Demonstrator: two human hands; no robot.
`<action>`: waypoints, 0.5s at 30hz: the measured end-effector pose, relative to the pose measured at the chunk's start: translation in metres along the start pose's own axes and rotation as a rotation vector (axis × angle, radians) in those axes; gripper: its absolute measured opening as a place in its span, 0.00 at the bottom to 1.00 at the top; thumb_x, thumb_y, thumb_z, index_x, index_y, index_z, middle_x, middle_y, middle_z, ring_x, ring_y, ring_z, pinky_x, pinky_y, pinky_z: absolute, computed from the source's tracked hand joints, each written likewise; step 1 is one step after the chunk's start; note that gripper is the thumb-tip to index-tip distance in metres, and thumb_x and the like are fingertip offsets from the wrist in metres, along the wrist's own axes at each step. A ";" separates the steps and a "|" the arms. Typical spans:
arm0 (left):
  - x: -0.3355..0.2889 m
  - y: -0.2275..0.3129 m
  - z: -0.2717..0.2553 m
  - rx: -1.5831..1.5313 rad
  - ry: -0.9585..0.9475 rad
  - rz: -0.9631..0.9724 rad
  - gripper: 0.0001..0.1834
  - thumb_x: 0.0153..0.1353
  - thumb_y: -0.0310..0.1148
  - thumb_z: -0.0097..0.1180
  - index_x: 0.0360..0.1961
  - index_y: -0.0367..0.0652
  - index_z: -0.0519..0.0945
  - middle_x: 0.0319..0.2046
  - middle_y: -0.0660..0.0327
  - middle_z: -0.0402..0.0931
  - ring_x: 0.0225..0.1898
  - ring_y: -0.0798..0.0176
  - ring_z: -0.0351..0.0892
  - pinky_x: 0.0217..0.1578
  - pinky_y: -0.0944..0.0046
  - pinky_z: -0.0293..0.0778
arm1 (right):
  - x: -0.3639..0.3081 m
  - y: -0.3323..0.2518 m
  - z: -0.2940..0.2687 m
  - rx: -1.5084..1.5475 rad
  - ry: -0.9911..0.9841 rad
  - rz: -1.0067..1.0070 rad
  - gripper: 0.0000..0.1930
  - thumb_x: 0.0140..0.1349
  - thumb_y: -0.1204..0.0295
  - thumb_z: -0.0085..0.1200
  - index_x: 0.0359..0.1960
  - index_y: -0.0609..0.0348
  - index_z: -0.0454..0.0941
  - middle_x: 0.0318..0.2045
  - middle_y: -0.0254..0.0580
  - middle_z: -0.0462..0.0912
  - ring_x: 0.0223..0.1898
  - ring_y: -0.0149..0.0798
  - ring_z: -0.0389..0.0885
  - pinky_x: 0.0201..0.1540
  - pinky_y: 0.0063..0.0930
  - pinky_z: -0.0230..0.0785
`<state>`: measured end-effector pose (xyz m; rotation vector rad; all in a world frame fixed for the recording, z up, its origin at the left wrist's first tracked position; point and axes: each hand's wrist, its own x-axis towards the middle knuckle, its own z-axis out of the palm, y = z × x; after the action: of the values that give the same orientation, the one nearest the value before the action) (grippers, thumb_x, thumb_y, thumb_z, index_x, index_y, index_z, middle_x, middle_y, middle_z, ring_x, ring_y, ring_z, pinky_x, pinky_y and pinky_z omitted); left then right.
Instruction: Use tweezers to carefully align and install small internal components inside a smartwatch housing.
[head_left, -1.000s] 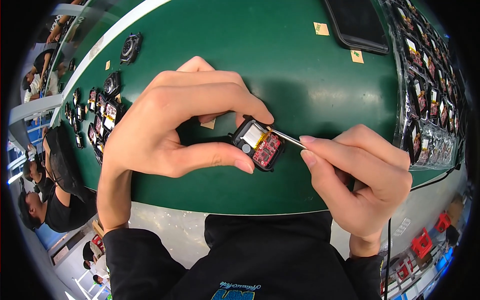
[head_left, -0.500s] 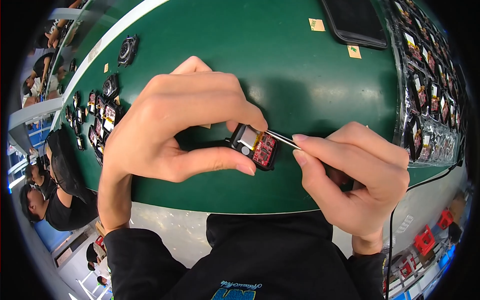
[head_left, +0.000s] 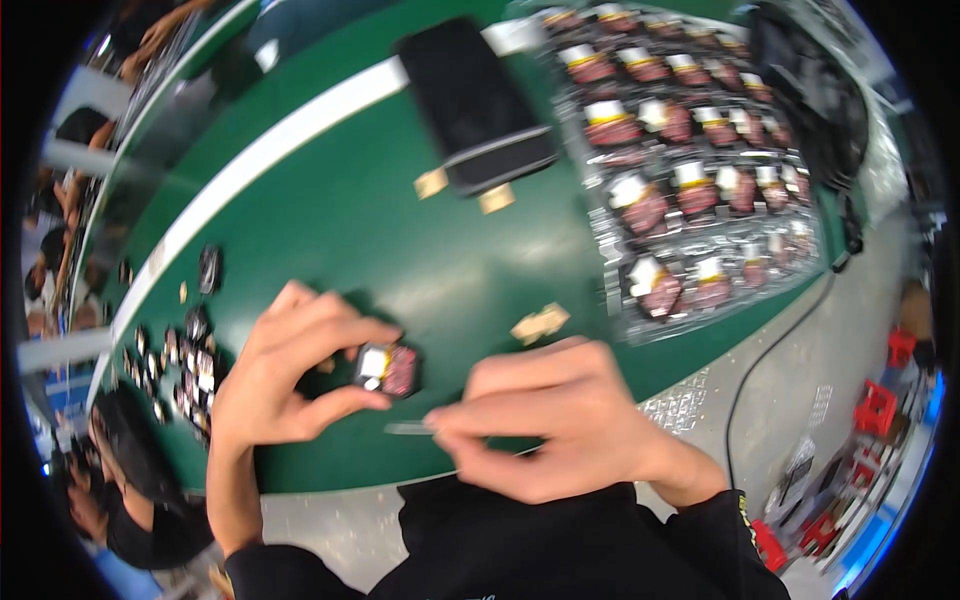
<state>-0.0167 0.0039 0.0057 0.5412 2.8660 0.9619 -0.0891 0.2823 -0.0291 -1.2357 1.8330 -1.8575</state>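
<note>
Head view, looking down at two bare hands. The fingers of the left hand (head_left: pixel 300 370) are closed on a small black gadget (head_left: pixel 391 369), thumb at its near edge, forefinger at its far edge. Its open face is turned up between them, showing a white block (head_left: pixel 374 359) toward the palm and a red circuit board (head_left: pixel 403 371) on the side away from it.

The right hand (head_left: pixel 550 420) has thumb and fingers pinched on a thin metal tool (head_left: pixel 408 429). Its blurred tip points left, just nearer the body than the gadget and apart from it. Whether the tip grips anything, I cannot tell.

The step in hand looks like close work inside the gadget, paused with the tool off it. Another touch would call for steady left fingers and a tip lifted over the board without scraping it.

Just beyond the right fingers, tan paper scraps (head_left: pixel 541 324) lie on the green table (head_left: pixel 480 250). Left of the left fingers sits a cluster of similar gadgets (head_left: pixel 195 372). Well beyond both hands is a black phone (head_left: pixel 475 100); beyond the right fingers, farther right, a clear plastic tray (head_left: pixel 607 238) holds rows of open gadgets (head_left: pixel 640 205).
</note>
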 end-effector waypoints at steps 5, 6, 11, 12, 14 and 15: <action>0.018 0.013 -0.009 -0.221 0.061 -0.116 0.32 0.51 0.39 0.86 0.55 0.40 0.87 0.38 0.61 0.81 0.31 0.65 0.70 0.33 0.64 0.65 | -0.008 0.000 0.001 0.031 -0.183 -0.032 0.04 0.60 0.76 0.70 0.36 0.60 0.91 0.26 0.36 0.79 0.23 0.43 0.81 0.25 0.37 0.69; 0.035 0.016 -0.012 -0.203 0.074 -0.055 0.33 0.52 0.44 0.85 0.55 0.39 0.87 0.39 0.61 0.82 0.32 0.65 0.71 0.33 0.65 0.64 | -0.008 0.000 -0.001 0.021 -0.174 -0.042 0.04 0.60 0.76 0.70 0.36 0.60 0.91 0.26 0.36 0.79 0.23 0.43 0.81 0.25 0.37 0.69; 0.149 0.062 0.004 -0.040 0.023 0.430 0.27 0.60 0.45 0.78 0.56 0.42 0.87 0.42 0.60 0.82 0.42 0.56 0.79 0.47 0.56 0.72 | -0.009 0.000 -0.004 -0.037 -0.250 -0.067 0.05 0.61 0.72 0.69 0.37 0.59 0.92 0.28 0.38 0.83 0.25 0.46 0.84 0.29 0.40 0.73; 0.165 0.068 0.015 -0.045 0.004 0.485 0.26 0.62 0.44 0.76 0.57 0.43 0.87 0.45 0.60 0.81 0.45 0.54 0.79 0.51 0.53 0.71 | -0.007 -0.001 -0.003 -0.033 -0.260 -0.084 0.05 0.61 0.72 0.69 0.37 0.59 0.92 0.28 0.38 0.83 0.25 0.46 0.84 0.29 0.40 0.73; 0.188 0.074 0.035 0.010 -0.043 0.563 0.24 0.65 0.42 0.74 0.58 0.43 0.86 0.50 0.60 0.79 0.49 0.53 0.79 0.55 0.51 0.70 | -0.006 -0.004 -0.005 -0.021 -0.289 -0.015 0.05 0.61 0.72 0.69 0.37 0.58 0.92 0.28 0.37 0.83 0.25 0.45 0.84 0.29 0.40 0.73; 0.194 0.075 0.041 0.071 -0.067 0.579 0.24 0.65 0.42 0.73 0.59 0.43 0.86 0.52 0.60 0.77 0.51 0.53 0.79 0.55 0.51 0.69 | -0.005 -0.007 -0.004 -0.021 -0.297 -0.028 0.05 0.61 0.72 0.69 0.37 0.58 0.92 0.28 0.37 0.83 0.25 0.45 0.84 0.29 0.40 0.73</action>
<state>-0.1681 0.1512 0.0258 1.4300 2.7317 0.8695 -0.0866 0.2897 -0.0240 -1.4616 1.6863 -1.5707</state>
